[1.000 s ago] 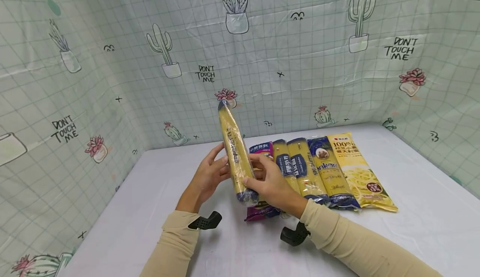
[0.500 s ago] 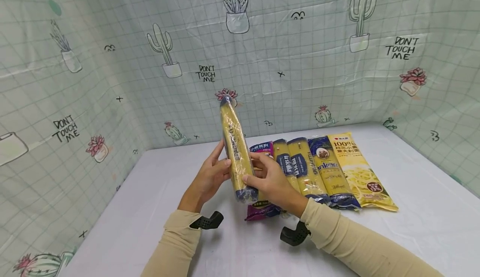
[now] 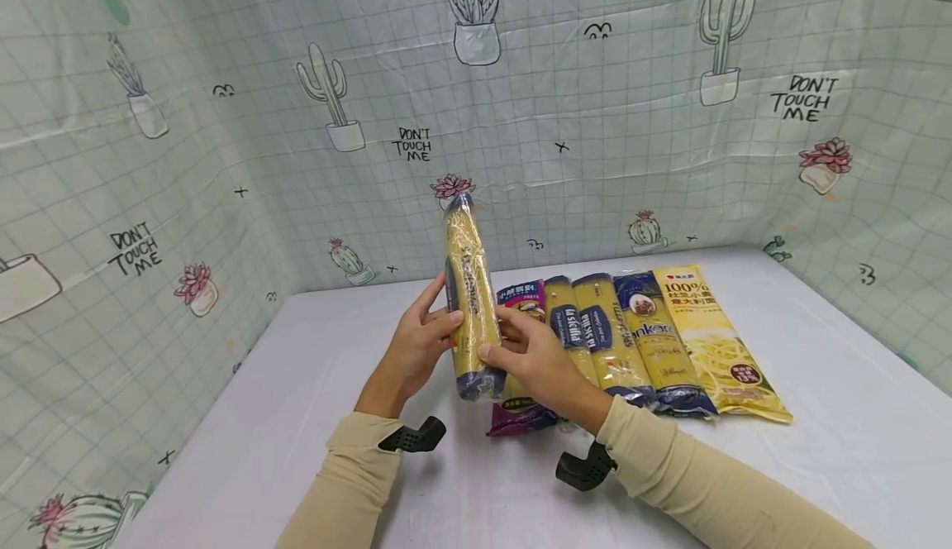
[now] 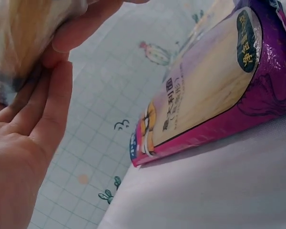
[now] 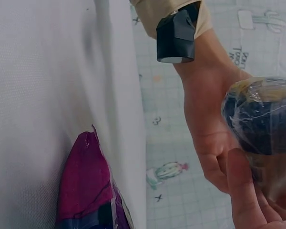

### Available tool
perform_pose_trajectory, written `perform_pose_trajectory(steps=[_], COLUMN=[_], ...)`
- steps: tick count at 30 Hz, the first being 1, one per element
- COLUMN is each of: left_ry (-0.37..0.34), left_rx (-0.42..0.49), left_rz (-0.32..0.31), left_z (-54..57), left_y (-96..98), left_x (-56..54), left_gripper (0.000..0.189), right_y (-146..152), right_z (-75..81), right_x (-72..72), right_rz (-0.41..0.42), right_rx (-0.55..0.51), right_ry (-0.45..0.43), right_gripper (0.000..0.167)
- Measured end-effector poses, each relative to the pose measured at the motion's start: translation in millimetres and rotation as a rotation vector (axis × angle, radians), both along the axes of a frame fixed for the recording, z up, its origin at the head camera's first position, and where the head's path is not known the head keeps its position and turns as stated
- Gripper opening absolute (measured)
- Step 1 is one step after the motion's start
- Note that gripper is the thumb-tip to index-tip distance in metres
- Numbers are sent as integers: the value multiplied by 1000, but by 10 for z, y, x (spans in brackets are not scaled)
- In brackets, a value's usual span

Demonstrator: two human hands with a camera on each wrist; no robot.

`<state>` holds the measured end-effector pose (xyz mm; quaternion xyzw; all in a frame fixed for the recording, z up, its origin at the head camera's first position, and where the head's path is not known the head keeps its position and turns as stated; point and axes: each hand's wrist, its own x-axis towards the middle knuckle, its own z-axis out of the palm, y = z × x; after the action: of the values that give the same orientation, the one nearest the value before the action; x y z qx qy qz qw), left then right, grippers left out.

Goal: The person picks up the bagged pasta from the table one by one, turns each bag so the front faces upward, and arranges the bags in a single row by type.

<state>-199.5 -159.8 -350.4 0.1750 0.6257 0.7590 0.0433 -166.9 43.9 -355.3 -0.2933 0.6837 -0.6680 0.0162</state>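
Observation:
A clear-wrapped pack of spaghetti (image 3: 470,284) with dark blue ends is held up off the table, its top leaning slightly away to the left. My left hand (image 3: 415,346) grips its left side, thumb on the front and the other fingers partly hidden behind. On the lower right, my right hand (image 3: 541,360) pinches it with the thumb in front. The left wrist view shows the pack blurred at the upper left, above the left palm (image 4: 19,152). In the right wrist view the pack's blue end (image 5: 262,119) is close to the camera.
On the white table (image 3: 297,441), a row of pasta packs lies to the right: a purple pack (image 3: 521,427), two blue-labelled yellow packs (image 3: 613,342), a blue-and-yellow pack (image 3: 662,350) and a yellow pack (image 3: 725,342). A cactus-print sheet (image 3: 521,102) hangs behind.
The held spaghetti pack has come more upright, its top moving a little right and its bottom a little left. It has turned slightly in the hands. Both hands keep their hold.

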Motion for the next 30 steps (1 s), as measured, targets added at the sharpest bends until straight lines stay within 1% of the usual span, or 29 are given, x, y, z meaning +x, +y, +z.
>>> perform_pose_trajectory(steps=[3, 7, 13, 17, 23, 30], left_ry=[5, 16, 40, 64, 83, 83], left_rx=[2, -4, -58, -79, -102, -125], left_rz=[46, 84, 138, 150, 159, 167], left_z=[-2, -4, -1, 3, -2, 5], left_y=[6, 16, 24, 33, 60, 90], left_x=[-4, 2, 22, 26, 19, 15], left_gripper=[82, 80, 77, 77, 78, 77], right_y=[-9, -10, -7, -5, -9, -15], right_z=[2, -8, -15, -9, -2, -12], right_x=[0, 0, 4, 4, 3, -6], right_rz=[-12, -45, -39, -37, -59, -51], right_rx=[14, 38, 60, 70, 110, 79], right_ry=[1, 2, -8, -40, -86, -142], right_gripper=[60, 57, 57, 61, 67, 67])
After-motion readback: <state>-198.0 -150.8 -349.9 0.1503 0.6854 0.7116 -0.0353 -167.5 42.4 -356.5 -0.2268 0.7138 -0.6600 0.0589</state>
